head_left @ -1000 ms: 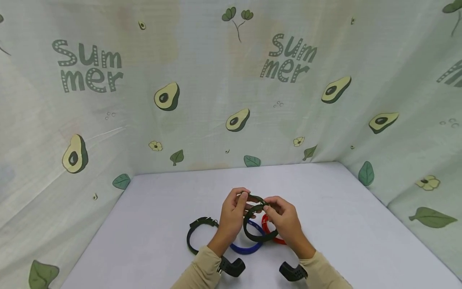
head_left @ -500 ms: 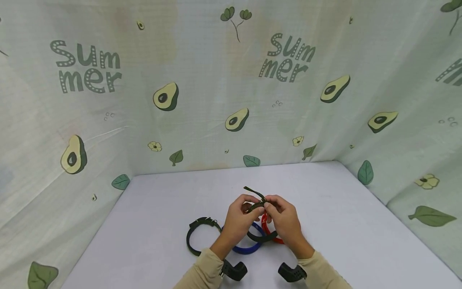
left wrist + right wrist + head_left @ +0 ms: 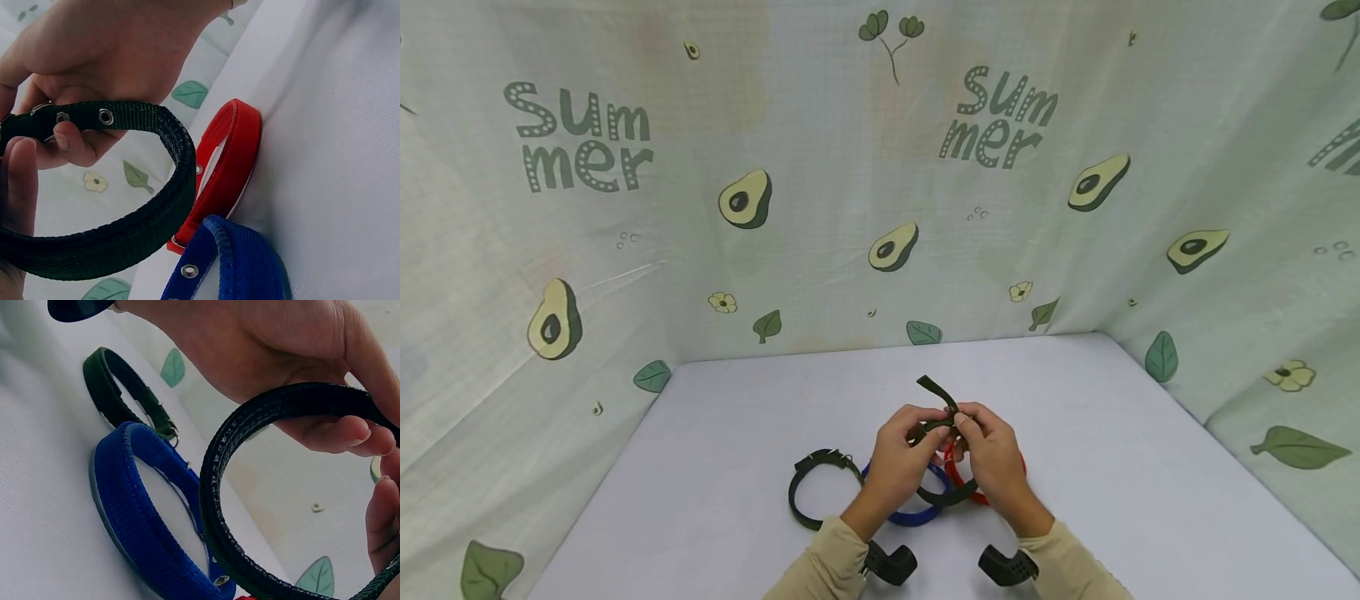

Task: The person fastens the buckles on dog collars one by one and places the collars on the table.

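The dark green collar's [image 3: 942, 457] free strap end has swung up; the loop has shrunk.

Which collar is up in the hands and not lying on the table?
The dark green collar: both hands pinch it near its buckle, its strap end sticking up. The black collar, blue collar and red collar lie on the table.

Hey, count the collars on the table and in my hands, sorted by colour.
Dark green collar, held in both hands: 1
Black collar: 1
Blue collar: 1
Red collar: 1
Total: 4
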Available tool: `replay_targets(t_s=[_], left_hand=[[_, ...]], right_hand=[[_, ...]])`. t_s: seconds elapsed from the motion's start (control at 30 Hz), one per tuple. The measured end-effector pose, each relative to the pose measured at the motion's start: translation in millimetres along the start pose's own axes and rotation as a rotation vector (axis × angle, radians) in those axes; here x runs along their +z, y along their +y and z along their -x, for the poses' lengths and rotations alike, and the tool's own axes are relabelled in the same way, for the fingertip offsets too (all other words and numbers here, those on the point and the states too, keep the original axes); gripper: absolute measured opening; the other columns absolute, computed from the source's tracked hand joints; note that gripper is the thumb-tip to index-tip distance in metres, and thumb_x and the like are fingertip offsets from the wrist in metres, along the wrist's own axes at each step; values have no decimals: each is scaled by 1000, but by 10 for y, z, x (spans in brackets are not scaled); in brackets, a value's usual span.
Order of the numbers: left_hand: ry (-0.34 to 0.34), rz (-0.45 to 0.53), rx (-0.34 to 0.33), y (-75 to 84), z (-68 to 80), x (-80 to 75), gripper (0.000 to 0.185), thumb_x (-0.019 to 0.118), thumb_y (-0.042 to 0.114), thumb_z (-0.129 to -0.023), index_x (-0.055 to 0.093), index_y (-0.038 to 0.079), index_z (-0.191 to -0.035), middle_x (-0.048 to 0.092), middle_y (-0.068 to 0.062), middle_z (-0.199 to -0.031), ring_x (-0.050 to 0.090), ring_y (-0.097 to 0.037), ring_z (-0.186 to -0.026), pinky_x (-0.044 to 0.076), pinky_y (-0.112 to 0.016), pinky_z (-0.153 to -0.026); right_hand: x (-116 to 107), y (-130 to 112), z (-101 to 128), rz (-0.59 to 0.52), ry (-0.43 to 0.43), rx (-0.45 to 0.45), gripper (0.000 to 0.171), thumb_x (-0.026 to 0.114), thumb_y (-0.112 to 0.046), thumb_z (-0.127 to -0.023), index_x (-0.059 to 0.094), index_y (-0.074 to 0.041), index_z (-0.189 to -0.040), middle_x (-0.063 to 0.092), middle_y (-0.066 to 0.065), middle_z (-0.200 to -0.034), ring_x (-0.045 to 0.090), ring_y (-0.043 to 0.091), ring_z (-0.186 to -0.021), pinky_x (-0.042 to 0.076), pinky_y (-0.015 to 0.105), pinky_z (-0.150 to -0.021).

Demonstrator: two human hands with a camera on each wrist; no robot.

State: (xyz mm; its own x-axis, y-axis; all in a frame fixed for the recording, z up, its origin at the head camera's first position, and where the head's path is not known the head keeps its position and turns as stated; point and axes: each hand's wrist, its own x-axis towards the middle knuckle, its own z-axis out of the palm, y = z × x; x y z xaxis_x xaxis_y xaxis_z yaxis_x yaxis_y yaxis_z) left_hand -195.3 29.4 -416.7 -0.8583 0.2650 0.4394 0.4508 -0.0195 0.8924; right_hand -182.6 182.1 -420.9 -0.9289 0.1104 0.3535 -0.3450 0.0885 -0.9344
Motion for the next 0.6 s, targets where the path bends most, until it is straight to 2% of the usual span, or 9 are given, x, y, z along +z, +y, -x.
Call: replay_targets(t_s=[0.17,0.33,0.47,0.6], left_hand=[[-3,28,25,-19,3,-9,19,69,9,-95,72,11,-114,61,-6,-104,65,-35,-73,59,-40,-62],[-4,25,21,15,0,1,20,67,3,-96,72,6,-115,60,-9,-105,65,-39,-72,58,-46,-61],[-13,32,30,125,9,5,21,62,-5,-96,70,-3,-115,59,-15,-103,66,-44,-74,57,-48,-59],[-15,37,47,264,27,-17,20,60,-7,-97,69,-7,-114,58,-16,-101,66,-46,-75,59,-40,-58]], right_hand=[[1,-6,1,-12,-7,4,20,51,-10,-105,67,1,-109,63,20,-81,55,43,-64,54,37,-56],[3,-14,1,-16,1,-16,18,52,-7,-103,67,2,-110,63,25,-79,55,43,-62,54,36,-54],[7,-12,4,-41,3,-56,20,55,-1,-101,66,3,-117,65,21,-83,59,37,-64,54,33,-53],[4,-16,15,-66,-11,-93,24,56,1,-100,65,0,-122,65,19,-94,62,33,-68,55,31,-56]])
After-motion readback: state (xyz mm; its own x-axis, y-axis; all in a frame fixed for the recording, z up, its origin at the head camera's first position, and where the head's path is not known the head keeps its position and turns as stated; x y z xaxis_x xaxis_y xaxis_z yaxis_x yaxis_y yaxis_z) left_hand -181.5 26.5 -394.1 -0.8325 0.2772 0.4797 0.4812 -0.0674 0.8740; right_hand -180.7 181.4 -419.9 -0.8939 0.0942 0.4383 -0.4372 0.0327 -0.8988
